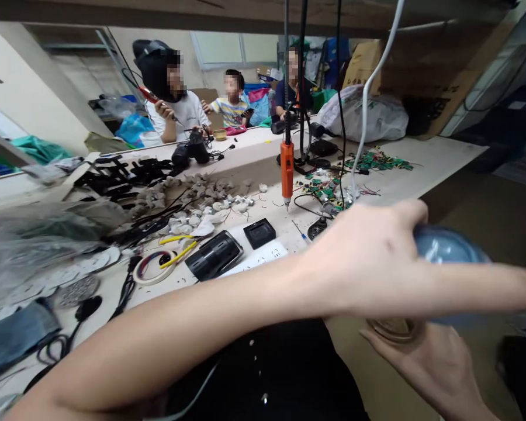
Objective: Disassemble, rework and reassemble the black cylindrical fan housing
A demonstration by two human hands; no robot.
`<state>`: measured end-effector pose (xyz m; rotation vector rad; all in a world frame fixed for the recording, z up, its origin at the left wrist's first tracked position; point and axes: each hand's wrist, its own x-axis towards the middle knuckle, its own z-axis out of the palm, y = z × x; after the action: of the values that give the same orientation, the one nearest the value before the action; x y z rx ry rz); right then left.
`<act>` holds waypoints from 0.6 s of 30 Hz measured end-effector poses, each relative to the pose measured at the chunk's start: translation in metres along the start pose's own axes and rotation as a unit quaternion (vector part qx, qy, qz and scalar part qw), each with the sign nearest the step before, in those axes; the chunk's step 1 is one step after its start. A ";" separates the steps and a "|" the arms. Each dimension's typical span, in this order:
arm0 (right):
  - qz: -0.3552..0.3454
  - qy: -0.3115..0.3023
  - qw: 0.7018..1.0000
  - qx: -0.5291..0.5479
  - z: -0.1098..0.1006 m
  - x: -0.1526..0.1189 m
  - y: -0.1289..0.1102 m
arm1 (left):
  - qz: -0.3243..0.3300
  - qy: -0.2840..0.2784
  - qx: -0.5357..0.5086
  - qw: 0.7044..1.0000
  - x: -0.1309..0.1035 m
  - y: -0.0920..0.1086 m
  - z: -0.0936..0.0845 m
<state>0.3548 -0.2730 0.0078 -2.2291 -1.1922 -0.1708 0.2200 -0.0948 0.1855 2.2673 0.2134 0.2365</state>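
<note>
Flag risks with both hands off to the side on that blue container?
1. Left hand crosses the body to grip the blue container while the right hand supports it beyond the table edge; a slip would likely drop it to the floor.
2. The left forearm sweeps low over the black cylinder and tape roll; pulling back could knock them.
3. The hanging orange screwdriver is close to the arm's path.

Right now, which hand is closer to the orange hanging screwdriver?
Left. The left hand crosses to the right, just below and right of the orange screwdriver; the right hand sits lower, under the blue object.
</note>
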 end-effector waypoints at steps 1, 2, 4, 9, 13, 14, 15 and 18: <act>0.010 0.000 1.000 -0.007 0.000 0.000 0.007 | -0.029 0.020 -0.036 0.999 0.002 0.000 -0.002; 0.021 -0.001 1.000 -0.013 0.000 0.001 0.013 | -0.055 0.031 -0.071 0.995 0.004 -0.002 -0.004; 0.030 -0.001 0.999 -0.017 -0.004 0.005 0.024 | -0.107 0.034 -0.143 0.983 0.005 -0.013 0.000; -0.070 0.139 0.988 0.009 -0.038 0.023 0.028 | -0.238 -0.010 -0.405 0.883 0.007 -0.063 0.053; -0.176 0.173 0.969 -0.014 -0.079 0.043 0.007 | -0.340 0.022 -0.586 0.736 0.013 -0.093 0.094; -0.191 0.189 0.963 -0.022 -0.087 0.047 0.000 | -0.356 0.029 -0.601 0.715 0.013 -0.098 0.101; -0.204 0.202 0.958 -0.025 -0.094 0.051 -0.007 | -0.372 0.032 -0.607 0.701 0.012 -0.103 0.106; -0.255 0.254 0.932 -0.032 -0.106 0.058 -0.021 | -0.385 0.032 -0.633 0.671 0.005 -0.117 0.118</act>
<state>0.3897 -0.2821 0.1247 -1.7137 -1.4363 -0.9434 0.2448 -0.1046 0.0216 0.6416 0.7447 -0.0276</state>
